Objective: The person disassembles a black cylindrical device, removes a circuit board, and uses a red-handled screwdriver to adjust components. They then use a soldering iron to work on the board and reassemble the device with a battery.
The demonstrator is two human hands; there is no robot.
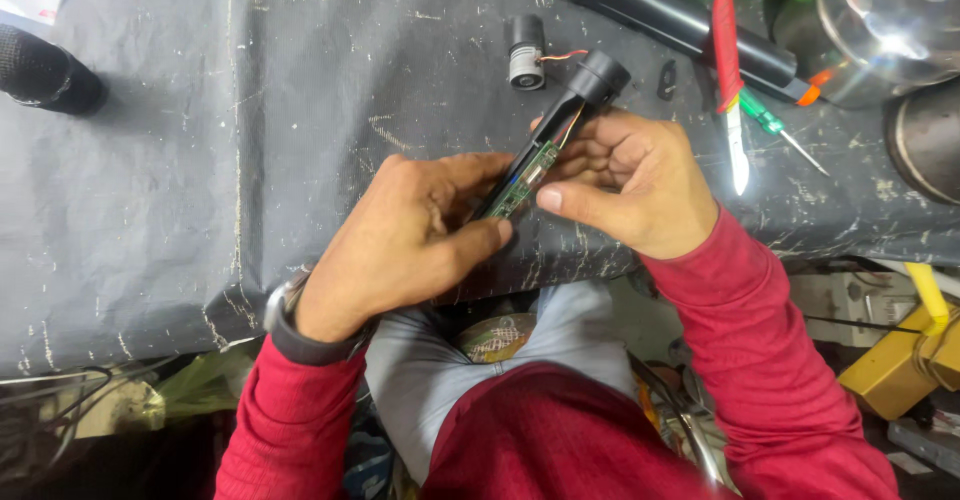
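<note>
Both hands (420,230) (630,185) | fingers grip opened black torch (560,130) between them

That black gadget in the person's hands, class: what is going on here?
A person in red sleeves holds an opened black device over a dark, cracked table cover. Both the left hand and the right hand grip it, thumbs by its exposed green circuit board. A small cylindrical part lies wired to it; a red-handled knife and a green screwdriver rest nearby.
</note>
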